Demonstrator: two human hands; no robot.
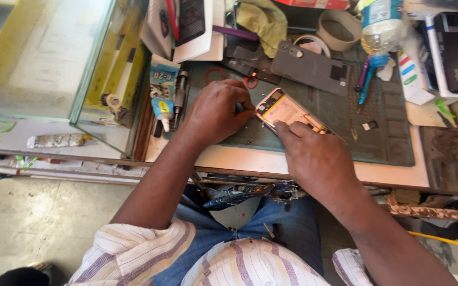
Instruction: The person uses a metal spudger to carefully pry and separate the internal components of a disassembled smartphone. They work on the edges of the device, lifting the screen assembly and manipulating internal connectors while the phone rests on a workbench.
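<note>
Head view: the green mat (388, 143) lies on the bench with the opened phone (287, 112) on it, long side slanting from upper left to lower right. A grey back cover (311, 66) lies just behind. A glue tube (161, 95) lies at left. The right hand (316, 156) presses the phone down; the left hand (216, 111) pinches its top corner, fingers closed together.

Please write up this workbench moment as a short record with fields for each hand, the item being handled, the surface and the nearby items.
Left hand: fingertips at the top edge of the opened phone
Right hand: resting on the phone's lower end, steadying it
Opened phone: back removed, yellowish inside showing, lying tilted
Surface: green work mat
Nearby: grey back cover, glue tube, tape roll, plastic bottle
</note>
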